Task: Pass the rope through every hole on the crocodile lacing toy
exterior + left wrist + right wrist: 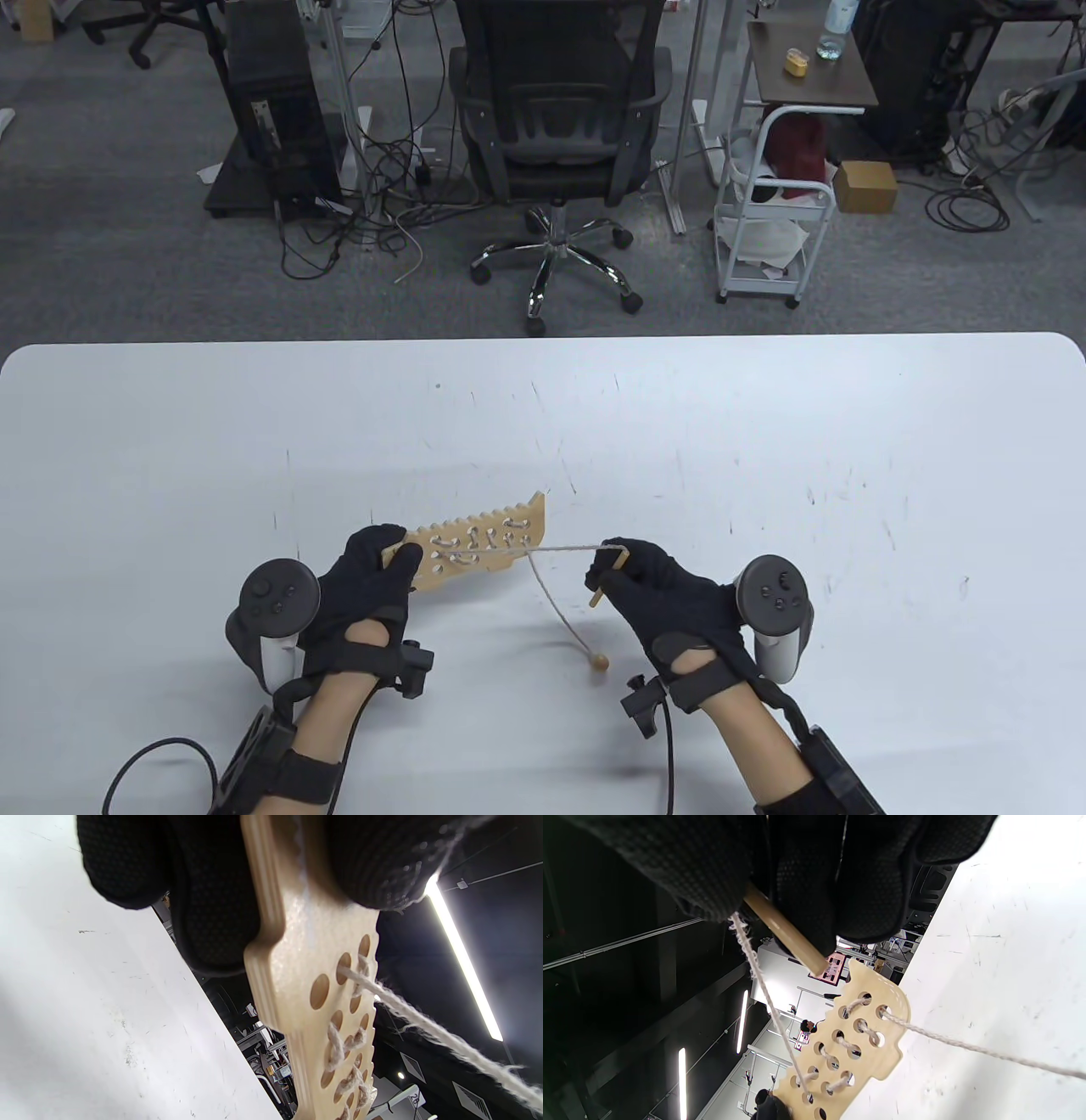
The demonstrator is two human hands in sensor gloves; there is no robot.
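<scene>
**A:** What does the table view show?

**B:** A white table (764, 424). The left hand (366, 577) grips one end of a wooden crocodile lacing toy (479, 543), fingers and thumb curled round it, holding it low over the table's near left-centre. The toy's long axis runs from the hand up and to the right, its toothed edge facing away from the person.

**A:** And the rope?

**B:** The rope (560, 552) leaves the laced holes and stretches right to the right hand (657, 586), which pinches a wooden needle stick (609, 577). The other rope tail drops to the table and ends in a wooden bead (601, 663). Beyond the table stand an office chair (556, 127), a white cart (768, 221) and a cardboard box (865, 185).

**A:** The left wrist view?

**B:** Close up, black gloved fingers (212, 891) clamp the toy (314, 984) from both sides at the top. The toy points down and away. Several holes are laced; the rope (445, 1039) runs out of one hole toward the lower right. The table (85, 1005) lies on the left.

**A:** The right wrist view?

**B:** Gloved fingers (865, 878) close on the needle stick (785, 929), whose tip pokes out toward the toy (848, 1052). The toy slants from upper right to lower left. One rope (975, 1050) strand runs right across the table (1009, 963); another climbs to the fingers.
</scene>
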